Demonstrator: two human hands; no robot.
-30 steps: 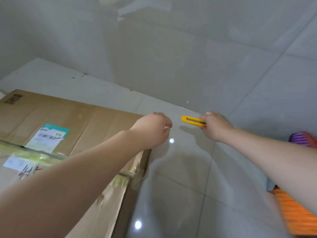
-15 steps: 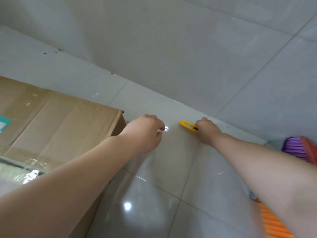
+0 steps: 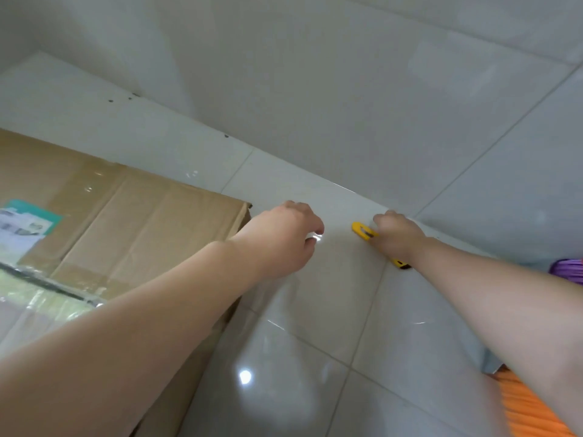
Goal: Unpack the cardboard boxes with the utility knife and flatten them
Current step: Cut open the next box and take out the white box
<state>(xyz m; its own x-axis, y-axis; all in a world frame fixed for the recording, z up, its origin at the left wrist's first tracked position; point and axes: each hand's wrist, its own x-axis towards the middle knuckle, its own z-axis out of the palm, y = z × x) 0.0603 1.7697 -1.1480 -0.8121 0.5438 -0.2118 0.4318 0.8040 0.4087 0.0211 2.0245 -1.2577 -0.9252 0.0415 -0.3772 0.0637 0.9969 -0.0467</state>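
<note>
Our right hand [image 3: 398, 237] has its fingers curled around the yellow knife [image 3: 363, 231], whose front end sticks out past the knuckles toward the box while its back end shows below the wrist. Our left hand [image 3: 281, 240] has its fingers curled in as well, hovering over the glossy tiled floor [image 3: 315, 310] just past the box's near corner; whether anything is pinched in them we cannot tell. The knife lies low to the floor, a short way from the box [image 3: 132, 228], on the side away from its label [image 3: 25, 225]. The cardboard box is closed, with clear tape [image 3: 47, 291] across its top. Farther from the box than the knife, something purple [image 3: 568, 269] and something orange [image 3: 530, 408] show at the edge.
</note>
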